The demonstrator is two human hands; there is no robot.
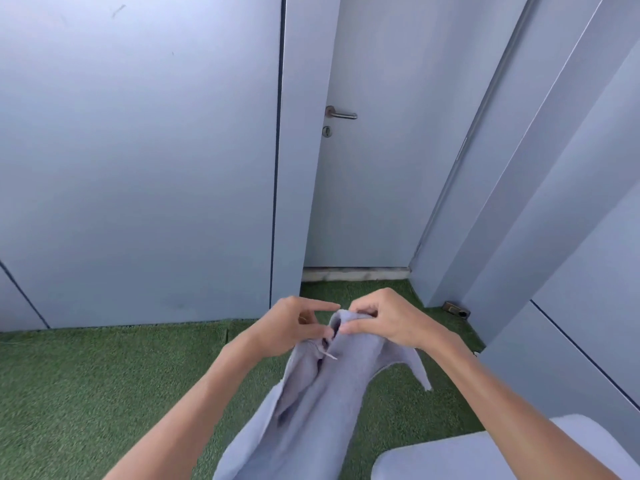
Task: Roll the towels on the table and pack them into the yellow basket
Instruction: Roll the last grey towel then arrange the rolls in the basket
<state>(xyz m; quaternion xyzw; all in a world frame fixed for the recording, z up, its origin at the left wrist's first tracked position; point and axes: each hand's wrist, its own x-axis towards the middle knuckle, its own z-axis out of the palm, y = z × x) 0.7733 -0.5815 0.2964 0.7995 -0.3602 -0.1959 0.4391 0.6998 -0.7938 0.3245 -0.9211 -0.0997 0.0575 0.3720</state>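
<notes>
Two-handed pinch [296, 323] [384, 318], towel [311, 403] hanging lengthwise.

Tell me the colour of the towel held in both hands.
The towel is plain pale lavender-grey, with no pattern; the head view shows it.

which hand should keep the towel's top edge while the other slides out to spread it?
Right, probably. The right hand already has fingers curled round the top edge of the towel. The left hand only pinches a fold beside it, index finger extended, so it looks freer to slide outward.
</notes>
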